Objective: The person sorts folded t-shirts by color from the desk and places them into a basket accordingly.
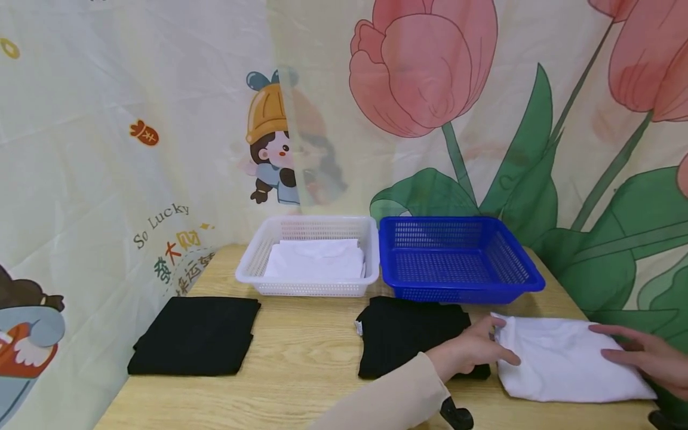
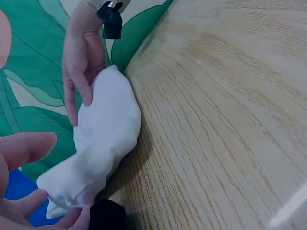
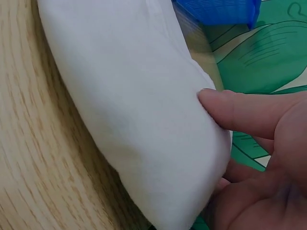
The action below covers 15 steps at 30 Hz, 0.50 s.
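A white folded garment [image 1: 570, 361] lies on the right of the table, its surface puffy and its left end bunched. My left hand [image 1: 473, 346] is at that left end. In the left wrist view its thumb [image 2: 33, 146] is raised off the cloth, while other fingers touch the lower corner. At the opposite end, my right hand [image 1: 647, 355] touches the garment with fairly straight fingers. The right thumb [image 3: 240, 110] rests at the cloth's edge, and the other fingers are partly hidden behind it. A black folded garment [image 1: 408, 334] with a small white tag lies just left, partly behind my left forearm.
A white basket [image 1: 312, 289] holding folded white cloth [image 1: 314, 260] stands at the back. Beside it is a blue basket [image 1: 462, 292] with nothing visible inside. Another black folded garment [image 1: 193, 337] lies at the left. A printed curtain [image 1: 322, 107] hangs behind the table.
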Motion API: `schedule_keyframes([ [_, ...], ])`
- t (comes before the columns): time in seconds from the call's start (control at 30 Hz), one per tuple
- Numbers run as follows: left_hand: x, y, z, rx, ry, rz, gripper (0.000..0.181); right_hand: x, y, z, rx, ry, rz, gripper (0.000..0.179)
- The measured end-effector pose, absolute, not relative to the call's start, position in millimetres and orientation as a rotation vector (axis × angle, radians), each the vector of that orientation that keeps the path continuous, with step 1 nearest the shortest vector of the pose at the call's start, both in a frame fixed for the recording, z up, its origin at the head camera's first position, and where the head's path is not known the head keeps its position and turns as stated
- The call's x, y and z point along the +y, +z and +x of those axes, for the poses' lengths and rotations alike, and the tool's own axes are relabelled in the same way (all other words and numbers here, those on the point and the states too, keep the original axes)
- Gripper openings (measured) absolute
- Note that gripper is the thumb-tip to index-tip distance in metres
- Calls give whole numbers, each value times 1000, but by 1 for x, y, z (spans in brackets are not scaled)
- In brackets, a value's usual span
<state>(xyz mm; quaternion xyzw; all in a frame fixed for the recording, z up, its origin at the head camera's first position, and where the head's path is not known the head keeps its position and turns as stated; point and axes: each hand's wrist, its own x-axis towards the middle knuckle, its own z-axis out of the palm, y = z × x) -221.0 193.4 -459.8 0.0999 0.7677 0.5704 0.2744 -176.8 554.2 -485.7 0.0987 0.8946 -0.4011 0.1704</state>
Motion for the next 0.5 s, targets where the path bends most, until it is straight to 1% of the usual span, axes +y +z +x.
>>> schedule_keyframes([
  [0.03, 193, -460, -221, 2047, 1541, 287, 59, 554, -486, -176, 2541, -1137, 286, 63],
  [0.13, 194, -461, -220, 1998, 1553, 343, 69, 552, -488, -175, 2515, -1161, 292, 74],
  [0.23, 195, -461, -218, 1937, 1572, 380, 77, 550, -487, -174, 2497, -1173, 329, 79],
  [0.3, 197, -462, -218, 1920, 1563, 385, 73, 549, -485, -173, 2484, -1177, 341, 85],
  [0.43, 200, -464, -219, 1991, 1500, 375, 57, 546, -482, -173, 2470, -1158, 350, 90],
  [0.5, 201, -466, -219, 2049, 1481, 358, 55, 546, -480, -172, 2454, -1163, 347, 89],
])
